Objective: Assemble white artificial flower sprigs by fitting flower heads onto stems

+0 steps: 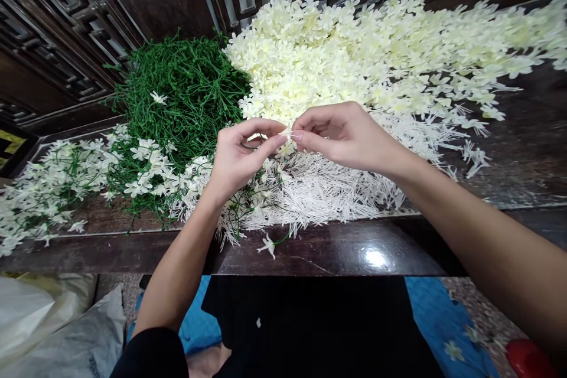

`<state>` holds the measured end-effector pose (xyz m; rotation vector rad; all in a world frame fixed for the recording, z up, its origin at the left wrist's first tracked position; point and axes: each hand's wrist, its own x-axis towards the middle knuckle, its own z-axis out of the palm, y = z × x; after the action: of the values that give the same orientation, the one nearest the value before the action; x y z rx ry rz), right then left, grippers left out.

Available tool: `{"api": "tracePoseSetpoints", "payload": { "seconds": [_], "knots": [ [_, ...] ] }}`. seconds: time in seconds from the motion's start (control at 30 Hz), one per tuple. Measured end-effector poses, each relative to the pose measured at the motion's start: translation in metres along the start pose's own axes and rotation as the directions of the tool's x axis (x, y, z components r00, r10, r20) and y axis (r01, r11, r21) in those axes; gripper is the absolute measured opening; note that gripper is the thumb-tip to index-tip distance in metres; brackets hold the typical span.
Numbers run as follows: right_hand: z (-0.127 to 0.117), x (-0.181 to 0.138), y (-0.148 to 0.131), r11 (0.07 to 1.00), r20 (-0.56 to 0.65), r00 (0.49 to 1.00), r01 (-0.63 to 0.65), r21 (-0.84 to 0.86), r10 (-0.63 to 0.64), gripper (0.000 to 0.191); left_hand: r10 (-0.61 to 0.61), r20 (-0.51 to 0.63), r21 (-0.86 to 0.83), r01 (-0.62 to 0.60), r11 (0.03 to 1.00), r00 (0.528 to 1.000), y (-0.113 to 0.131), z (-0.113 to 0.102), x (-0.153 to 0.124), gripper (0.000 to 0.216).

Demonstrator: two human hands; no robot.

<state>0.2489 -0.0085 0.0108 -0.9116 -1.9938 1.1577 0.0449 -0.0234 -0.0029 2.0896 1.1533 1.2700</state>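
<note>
Fingertips of your left hand (241, 156) and right hand (343, 133) met and pinched one small white flower (287, 140) between them, above the near middle of the dark wooden table (354, 248). It was too small to tell its long axis or where it pointed. Under it lay white stamen pieces (328, 192); behind, a big heap of cream petals (376, 53); to your left green stems (190, 94) and finished sprigs (53, 183)
</note>
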Motion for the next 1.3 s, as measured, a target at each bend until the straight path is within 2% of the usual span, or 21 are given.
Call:
{"api": "tracePoseSetpoints", "payload": {
  "seconds": [0.13,0.37,0.63,0.93,1.07,1.3],
  "knots": [
    [0.003,0.000,0.003,1.000,-0.003,1.000,0.020,0.010,-0.020,0.017,-0.032,0.001,0.019,0.032,0.999,0.999,0.000,0.001,-0.002,0.012],
    [0.006,-0.001,0.001,0.999,-0.009,0.999,0.032,0.003,-0.032,0.010,-0.021,0.033,-0.002,0.021,1.000,0.999,-0.004,0.001,-0.001,0.013],
    [0.005,0.000,0.002,0.999,-0.028,0.999,0.037,-0.021,-0.038,0.010,-0.065,0.043,-0.108,0.070,0.992,0.997,-0.003,-0.003,0.001,0.008],
    [0.005,-0.001,0.004,0.998,-0.070,0.996,0.047,-0.047,-0.050,0.009,-0.089,0.044,-0.107,0.094,0.990,0.995,0.002,-0.002,0.000,0.013],
    [0.005,-0.001,0.002,0.998,-0.055,0.997,0.046,-0.047,-0.048,0.016,-0.094,0.023,-0.114,0.096,0.989,0.995,0.004,-0.001,0.000,0.011],
    [0.004,0.000,0.004,1.000,-0.085,0.996,-0.015,0.003,0.015,0.044,-0.086,-0.034,-0.104,0.082,0.991,0.996,0.006,-0.001,0.001,0.012]
  ]
}}
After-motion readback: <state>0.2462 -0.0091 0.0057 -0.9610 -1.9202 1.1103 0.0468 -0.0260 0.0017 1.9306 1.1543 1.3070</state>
